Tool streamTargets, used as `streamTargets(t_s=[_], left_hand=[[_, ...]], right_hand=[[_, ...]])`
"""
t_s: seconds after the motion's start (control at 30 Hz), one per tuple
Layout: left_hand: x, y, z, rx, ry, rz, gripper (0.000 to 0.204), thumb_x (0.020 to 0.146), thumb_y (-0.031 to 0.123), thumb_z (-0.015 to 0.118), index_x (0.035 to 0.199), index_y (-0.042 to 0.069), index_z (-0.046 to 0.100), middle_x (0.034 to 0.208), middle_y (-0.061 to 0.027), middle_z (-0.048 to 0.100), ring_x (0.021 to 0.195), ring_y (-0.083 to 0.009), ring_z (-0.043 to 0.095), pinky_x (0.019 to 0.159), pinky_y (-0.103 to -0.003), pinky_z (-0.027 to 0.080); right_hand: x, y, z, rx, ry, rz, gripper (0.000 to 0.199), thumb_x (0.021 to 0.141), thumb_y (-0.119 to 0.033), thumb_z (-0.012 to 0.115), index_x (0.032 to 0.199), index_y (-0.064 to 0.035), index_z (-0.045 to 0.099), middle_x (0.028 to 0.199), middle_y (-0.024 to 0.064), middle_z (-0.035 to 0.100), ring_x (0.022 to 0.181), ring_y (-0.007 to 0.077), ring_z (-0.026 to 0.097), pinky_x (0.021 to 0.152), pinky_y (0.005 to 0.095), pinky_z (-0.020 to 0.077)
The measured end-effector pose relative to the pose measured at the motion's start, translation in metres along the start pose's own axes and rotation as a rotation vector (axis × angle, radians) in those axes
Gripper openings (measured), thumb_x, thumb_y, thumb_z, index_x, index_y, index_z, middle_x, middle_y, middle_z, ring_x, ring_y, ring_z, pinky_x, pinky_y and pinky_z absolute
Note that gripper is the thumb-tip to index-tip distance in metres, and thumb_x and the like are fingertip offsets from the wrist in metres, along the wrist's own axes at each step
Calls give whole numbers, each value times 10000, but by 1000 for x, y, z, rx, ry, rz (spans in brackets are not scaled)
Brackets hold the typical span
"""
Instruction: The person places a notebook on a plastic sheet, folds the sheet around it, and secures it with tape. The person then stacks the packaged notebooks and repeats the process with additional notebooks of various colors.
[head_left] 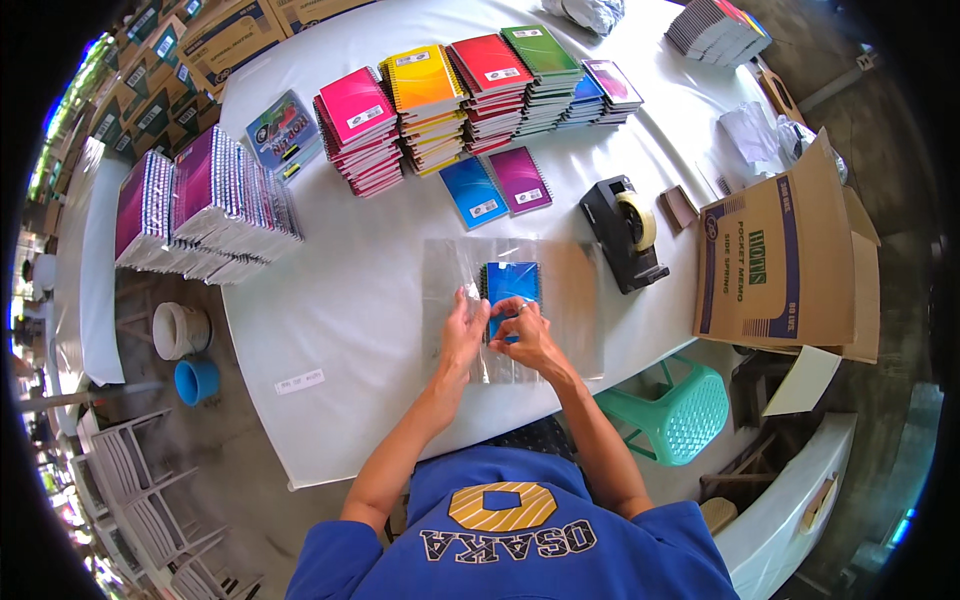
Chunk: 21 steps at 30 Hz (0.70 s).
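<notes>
A small blue spiral notebook [513, 275] lies in front of me on clear plastic bags [448, 262]. My left hand [462, 332] is along the notebook's spiral edge, its fingers stretched out and its thumb by the cover. Over the lower part of the cover, my right hand [525, 333] is closed, with bent fingertips pinched together. Whatever those fingertips hold, if anything, is too small to make out. Just beyond the bags, another blue notebook [470, 190] and a purple notebook [520, 178] lie side by side.
Stacks of pink [358, 115], yellow [422, 85], red [490, 70] and green notebooks [540, 50] line the far side. Purple notebook piles [215, 190] stand left. A black tape dispenser [618, 235] and an open carton [765, 260] are right, above a green stool [690, 410].
</notes>
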<state>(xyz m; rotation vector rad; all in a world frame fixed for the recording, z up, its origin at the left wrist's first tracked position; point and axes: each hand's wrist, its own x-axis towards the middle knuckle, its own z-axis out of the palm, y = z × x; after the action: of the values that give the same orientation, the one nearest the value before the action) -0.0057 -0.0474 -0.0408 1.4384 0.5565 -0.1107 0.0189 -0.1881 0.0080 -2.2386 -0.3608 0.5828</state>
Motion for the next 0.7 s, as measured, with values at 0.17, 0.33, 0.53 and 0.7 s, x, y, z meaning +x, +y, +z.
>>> streamTargets(t_s=[0.17, 0.33, 0.53, 0.7], left_hand=[[-22, 3, -7, 64, -149, -142, 601, 1011, 276, 476, 1456, -76, 276, 1146, -108, 577, 989, -120, 524, 881, -270, 429], [-18, 11, -6, -145, -41, -168, 619, 1019, 276, 473, 1456, -98, 246, 1193, -103, 566, 1018, -134, 540, 894, -272, 429], [-44, 30, 9, -102, -41, -109, 662, 1012, 281, 494, 1463, -103, 199, 1253, -139, 570, 1123, -152, 542, 941, -291, 421], [-43, 11, -10, -11, -133, -199, 619, 1000, 331, 514, 1416, -82, 315, 1140, -97, 595, 1006, -130, 550, 864, -273, 428]], right_hand=[[-6, -3, -11, -2, -58, -72, 140, 675, -245, 811, 727, -134, 744, 1254, -25, 537, 1208, 238, 411, 1019, 476, 316], [-6, -12, -16, 55, -109, -101, 174, 638, -270, 829, 672, -127, 737, 1293, -27, 523, 1188, 243, 403, 1010, 466, 274], [-4, -1, -11, 146, -56, -49, 210, 618, -252, 839, 600, -94, 701, 1272, -37, 545, 1160, 245, 420, 1004, 465, 285], [-4, -8, -10, 94, -32, -57, 246, 610, -221, 840, 561, -64, 656, 1244, -32, 567, 1157, 246, 431, 999, 470, 299]])
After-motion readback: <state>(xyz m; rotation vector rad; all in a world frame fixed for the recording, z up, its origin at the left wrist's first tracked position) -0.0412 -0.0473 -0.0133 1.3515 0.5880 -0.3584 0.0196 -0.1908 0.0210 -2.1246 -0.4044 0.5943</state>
